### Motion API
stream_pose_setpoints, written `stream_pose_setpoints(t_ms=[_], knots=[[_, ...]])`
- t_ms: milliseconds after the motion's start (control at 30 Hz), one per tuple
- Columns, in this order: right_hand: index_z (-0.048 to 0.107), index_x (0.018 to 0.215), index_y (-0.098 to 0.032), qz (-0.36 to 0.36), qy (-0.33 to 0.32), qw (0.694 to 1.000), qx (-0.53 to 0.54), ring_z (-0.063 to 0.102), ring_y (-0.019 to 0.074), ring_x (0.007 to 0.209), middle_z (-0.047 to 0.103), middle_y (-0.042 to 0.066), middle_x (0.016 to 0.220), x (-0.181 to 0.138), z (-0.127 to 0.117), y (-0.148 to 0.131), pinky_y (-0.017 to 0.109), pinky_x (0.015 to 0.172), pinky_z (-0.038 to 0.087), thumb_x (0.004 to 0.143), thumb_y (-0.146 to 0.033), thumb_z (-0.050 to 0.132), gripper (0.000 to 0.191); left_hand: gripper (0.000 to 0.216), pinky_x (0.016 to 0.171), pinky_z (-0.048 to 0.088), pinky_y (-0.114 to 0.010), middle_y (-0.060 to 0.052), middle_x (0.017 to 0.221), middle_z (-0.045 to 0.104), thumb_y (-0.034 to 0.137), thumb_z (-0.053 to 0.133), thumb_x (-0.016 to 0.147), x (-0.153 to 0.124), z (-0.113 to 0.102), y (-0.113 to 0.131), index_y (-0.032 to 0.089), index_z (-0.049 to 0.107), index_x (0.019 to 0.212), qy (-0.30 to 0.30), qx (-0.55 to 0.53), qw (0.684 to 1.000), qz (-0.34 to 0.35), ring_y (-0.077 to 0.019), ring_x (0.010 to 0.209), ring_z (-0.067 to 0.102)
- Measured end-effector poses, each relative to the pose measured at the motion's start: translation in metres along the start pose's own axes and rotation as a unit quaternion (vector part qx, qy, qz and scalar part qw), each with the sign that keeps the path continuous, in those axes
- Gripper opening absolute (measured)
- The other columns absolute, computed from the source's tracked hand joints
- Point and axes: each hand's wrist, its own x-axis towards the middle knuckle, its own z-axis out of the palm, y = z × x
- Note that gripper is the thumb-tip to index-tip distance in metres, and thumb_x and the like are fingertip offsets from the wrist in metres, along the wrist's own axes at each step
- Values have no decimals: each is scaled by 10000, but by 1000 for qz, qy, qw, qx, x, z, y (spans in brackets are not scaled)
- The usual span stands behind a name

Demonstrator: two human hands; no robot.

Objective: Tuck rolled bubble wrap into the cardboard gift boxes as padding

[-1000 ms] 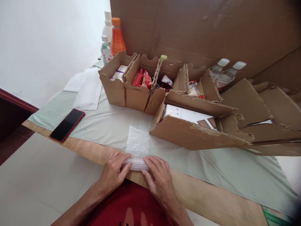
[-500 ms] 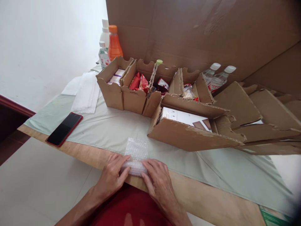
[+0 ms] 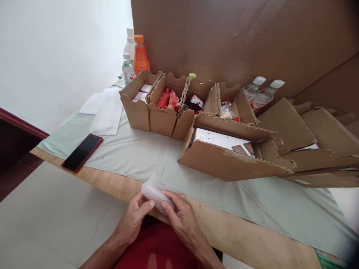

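In the head view, at the lower centre of the frame, the left hand (image 3: 134, 217) and right hand (image 3: 182, 217) grasp opposite ends of a bubble-wrap roll (image 3: 155, 195). It looks light, soft and springy, probably best held gently around both ends against unrolling.

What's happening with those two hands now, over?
Left hand, right hand: both holding rolled, clear plastic bubble wrap. Loose end sticking out. Nearest open-topped brown cardboard box beyond, not touching.
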Motion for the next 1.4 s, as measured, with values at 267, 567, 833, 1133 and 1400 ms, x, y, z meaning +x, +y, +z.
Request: stream_pose_setpoints(t_ms=[267,567,833,1133,1400], knots=[[572,1400,-257,84,1,991,103,647,212,1036,627,87,1317,-12,-59,0,351,946,514,853,-447,714,597,307,817,544,-267,-39,994,760,203,628,793,1,22,12,198,708,1089,-108,251,960,68,-209,929,700],[699,850,-220,97,-40,994,10,661,167,767,731,3,824,-28,-112,-21,270,713,488,887,-268,654,75,426,923,580,-308,-67,1166,753,355,663,826,14,29,-14,245,674,1237,-175,349,910,141,-238,1039,718],[694,1025,-264,82,395,915,-23,684,218,756,747,54,907,9,-267,-8,336,674,545,803,-509,727,332,307,867,627,-299,-87,1012,782,406,637,927,52,23,-22,237,728,1167,-126,312,917,216,-230,964,762],[654,905,-209,247,106,764,-587,657,258,694,689,76,715,67,-265,-37,315,595,343,899,-367,534,198,190,721,621,-215,-44,922,769,217,587,944,60,27,-35,261,711,1081,-130,346,858,358,-176,827,762],[719,1074,-171,258,-52,809,-526,715,274,971,765,148,1068,111,-263,-12,310,695,409,953,-239,463,291,208,740,624,-225,-53,938,772,208,588,948,65,21,-39,259,717,1104,-148,340,854,365,-189,850,767]])
